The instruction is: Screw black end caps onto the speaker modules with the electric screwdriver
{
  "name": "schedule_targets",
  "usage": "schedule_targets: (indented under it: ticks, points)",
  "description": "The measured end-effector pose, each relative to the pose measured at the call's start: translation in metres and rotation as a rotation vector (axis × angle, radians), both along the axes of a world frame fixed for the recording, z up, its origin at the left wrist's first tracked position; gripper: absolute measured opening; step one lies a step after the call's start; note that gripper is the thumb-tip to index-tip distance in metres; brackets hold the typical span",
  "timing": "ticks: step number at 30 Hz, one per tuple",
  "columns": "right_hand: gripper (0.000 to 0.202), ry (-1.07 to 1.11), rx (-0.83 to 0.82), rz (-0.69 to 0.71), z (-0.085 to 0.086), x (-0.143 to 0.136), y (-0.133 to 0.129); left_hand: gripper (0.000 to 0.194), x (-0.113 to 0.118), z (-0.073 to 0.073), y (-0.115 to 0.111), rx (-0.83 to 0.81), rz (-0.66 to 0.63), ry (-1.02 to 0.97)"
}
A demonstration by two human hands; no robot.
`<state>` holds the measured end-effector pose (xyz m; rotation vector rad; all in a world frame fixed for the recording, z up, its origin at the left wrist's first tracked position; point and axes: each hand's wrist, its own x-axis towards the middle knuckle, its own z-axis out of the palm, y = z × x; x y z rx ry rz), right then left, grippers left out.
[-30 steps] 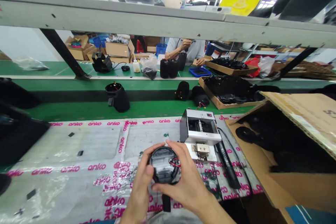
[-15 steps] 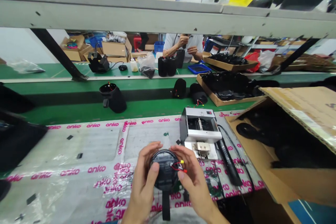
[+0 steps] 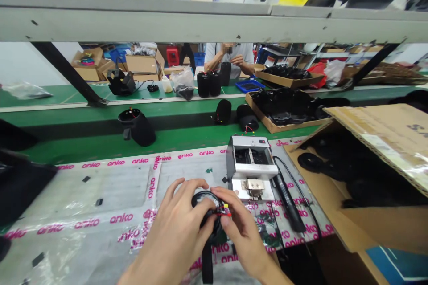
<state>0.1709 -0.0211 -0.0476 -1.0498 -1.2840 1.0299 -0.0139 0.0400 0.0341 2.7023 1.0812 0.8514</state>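
A round black part with a black strap hanging toward me is between my hands, low in the middle of the view. My left hand lies over its left side and top, with thumb and fingers pressed on it. My right hand wraps its right side. Thin red wires with a yellow and a red connector stick out beside my right fingertips. Much of the round part is hidden under my fingers.
A silver machine and a black handled tool stand right of my hands. An open carton of black parts is at the right. Black cylinders stand on the green belt. A person works opposite.
My left hand has moved over the top of the round part, covering more of it. The fingers of my right hand have closed in at its edge. The view has shifted slightly.
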Motion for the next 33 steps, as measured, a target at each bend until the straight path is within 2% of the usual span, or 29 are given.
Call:
schedule_targets:
  ticks: [5, 7, 11, 15, 18, 22, 26, 30, 33]
  points:
    - [0.040, -0.031, -0.017, 0.012, 0.003, 0.003, 0.001, 0.020, 0.006, -0.007, -0.002, -0.015, 0.026, -0.012]
    - [0.040, -0.055, -0.009, 0.014, 0.004, 0.004, 0.002, 0.019, 0.004, -0.011, -0.003, -0.125, 0.039, -0.048]
    - [0.037, -0.094, 0.010, 0.008, 0.004, 0.004, 0.003, 0.016, -0.002, -0.012, -0.004, -0.473, 0.037, -0.204]
    - [0.033, -0.117, 0.016, -0.008, -0.002, 0.002, 0.000, 0.020, -0.004, -0.012, -0.006, -0.644, 0.078, -0.393]
    - [0.030, -0.178, 0.008, -0.013, -0.004, 0.002, -0.003, 0.022, -0.002, -0.021, -0.010, -0.700, 0.075, -0.522]
    - [0.031, -0.243, -0.033, -0.001, 0.003, 0.004, -0.006, 0.024, -0.003, -0.040, -0.018, -0.806, 0.097, -0.724]
    - [0.030, -0.145, -0.039, 0.038, 0.008, 0.006, -0.006, 0.045, -0.005, -0.050, -0.025, -0.968, 0.169, -0.922]
    - [0.024, 0.001, -0.102, 0.027, 0.004, 0.001, -0.002, 0.061, 0.003, -0.057, -0.027, -1.003, 0.192, -0.962]
    - [0.020, 0.089, -0.067, -0.020, 0.000, -0.007, 0.000, 0.068, 0.014, -0.066, -0.030, -0.996, 0.264, -1.006]
